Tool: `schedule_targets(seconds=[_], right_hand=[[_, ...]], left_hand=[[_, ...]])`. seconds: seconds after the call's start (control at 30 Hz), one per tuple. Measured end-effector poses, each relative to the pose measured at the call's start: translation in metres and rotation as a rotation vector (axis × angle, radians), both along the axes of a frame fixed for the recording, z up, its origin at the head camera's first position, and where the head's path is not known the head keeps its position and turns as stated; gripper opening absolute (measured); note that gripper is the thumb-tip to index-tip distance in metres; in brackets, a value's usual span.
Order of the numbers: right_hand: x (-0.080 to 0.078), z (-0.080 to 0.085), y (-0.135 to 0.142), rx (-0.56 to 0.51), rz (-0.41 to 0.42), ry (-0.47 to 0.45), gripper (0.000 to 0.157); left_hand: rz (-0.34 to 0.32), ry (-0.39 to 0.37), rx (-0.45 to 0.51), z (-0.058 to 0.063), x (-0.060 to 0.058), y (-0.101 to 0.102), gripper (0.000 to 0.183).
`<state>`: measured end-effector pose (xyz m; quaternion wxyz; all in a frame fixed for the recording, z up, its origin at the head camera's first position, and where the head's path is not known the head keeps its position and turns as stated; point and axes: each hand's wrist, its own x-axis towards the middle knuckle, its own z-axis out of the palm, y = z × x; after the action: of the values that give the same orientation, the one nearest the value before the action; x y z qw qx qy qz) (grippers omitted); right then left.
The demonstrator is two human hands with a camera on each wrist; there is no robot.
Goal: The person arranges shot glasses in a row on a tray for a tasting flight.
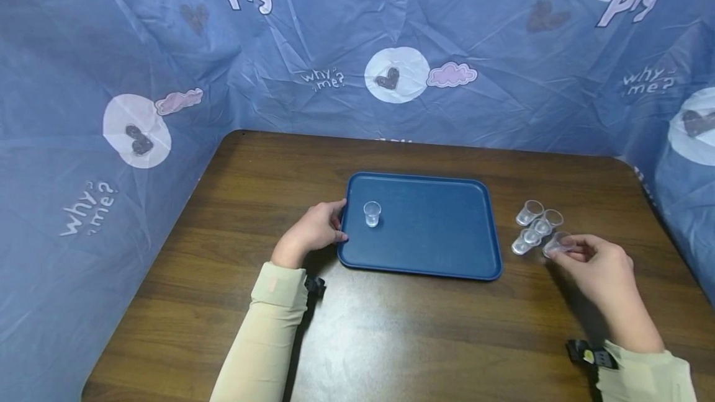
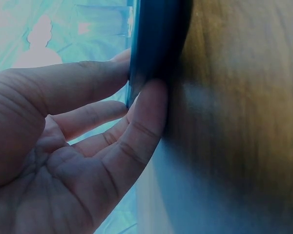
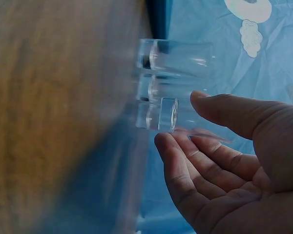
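A blue tray [image 1: 424,228] lies on the table, with one small clear cup [image 1: 372,214] standing upright near its left end. My left hand [image 1: 313,231] holds the tray's left edge; the left wrist view shows the thumb and fingers [image 2: 149,105] against the rim. Right of the tray, several clear cups [image 1: 529,211] stand close together. At the near side of this group, my right hand [image 1: 600,265] pinches a clear cup [image 3: 168,115] between thumb and fingers. Behind the held cup in the right wrist view, other cups [image 3: 178,57] stand on the table.
The brown wooden table [image 1: 268,178] has rounded far corners. A blue printed cloth [image 1: 335,36] hangs behind it and along the sides. Dark straps with small devices [image 1: 592,354] sit at both wrists, over light sleeves [image 1: 262,340].
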<state>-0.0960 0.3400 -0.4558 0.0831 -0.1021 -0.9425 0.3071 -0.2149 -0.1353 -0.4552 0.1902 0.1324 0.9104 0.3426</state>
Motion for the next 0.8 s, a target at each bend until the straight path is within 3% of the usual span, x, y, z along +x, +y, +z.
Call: schedule_targets(seconds=[0.47,0.8], right_hand=[[0.003,0.029,-0.013,0.007,0.006,0.137,0.035],[-0.004,0.042,-0.029,-0.008,0.052,0.168,0.035]], left_hand=[[-0.005,0.015,0.002,-0.002,-0.001,0.0,0.081],[-0.014,0.03,-0.012,-0.002,-0.001,0.0,0.081]])
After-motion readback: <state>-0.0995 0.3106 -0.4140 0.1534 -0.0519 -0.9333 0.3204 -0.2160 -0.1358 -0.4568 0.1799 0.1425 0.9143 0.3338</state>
